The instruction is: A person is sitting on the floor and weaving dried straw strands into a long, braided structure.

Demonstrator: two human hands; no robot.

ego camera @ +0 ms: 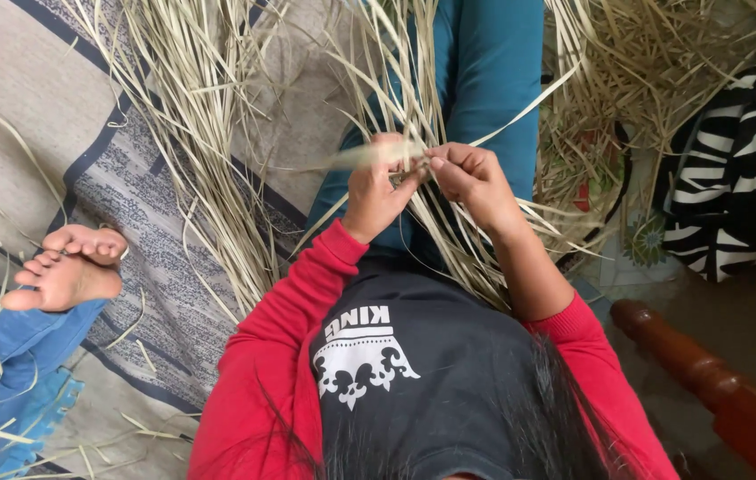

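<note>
A: Status?
B: Left hand (371, 191) and right hand (471, 178) fingers pinch pale straw strips (414, 160) over the lap. No finished weave visible; loose straw (200, 133) on the mat (31, 98).

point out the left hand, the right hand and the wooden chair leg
left hand (373, 194), head view, back of the hand
right hand (471, 178), head view, knuckles
wooden chair leg (689, 360), head view, turned middle section

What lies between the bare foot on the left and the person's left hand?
In the head view, between the bare foot and the left hand lies the patterned mat, with a spread of pale straw strips across it.
</note>
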